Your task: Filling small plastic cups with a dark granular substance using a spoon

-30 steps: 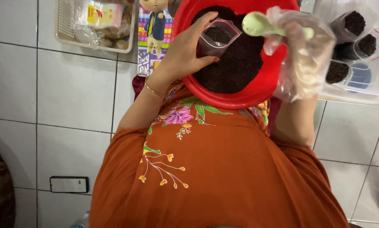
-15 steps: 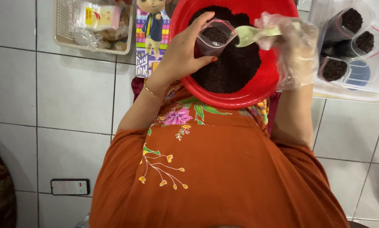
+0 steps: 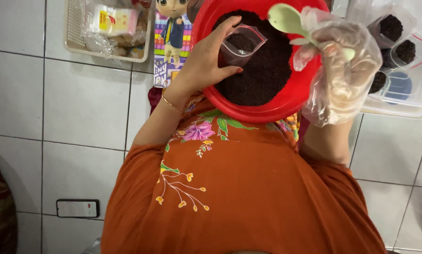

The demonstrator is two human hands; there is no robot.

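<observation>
left grip: left hand (image 3: 204,66) pinching a small clear plastic cup (image 3: 239,45) — thumb on the near side, fingers round the far side, cup tilted over the bowl
right grip: right hand (image 3: 339,70) in a loose clear plastic glove, closed round the handle of a pale green spoon (image 3: 288,21); spoon bowl just right of the cup, above the dark fill
cup: transparent, thin-walled, squarish rim; a little dark crumb inside
red bowl (image 3: 262,110): round, under both hands, resting in the lap — filled with dark brown, soil-like crumbs (image 3: 267,70)
clear tub (image 3: 408,106): right of the right hand, on the floor; holds filled cups (image 3: 390,27) of the same dark crumb
white basket (image 3: 74,42): far left of the left hand, holds wrapped packets
floor: white tiles
</observation>
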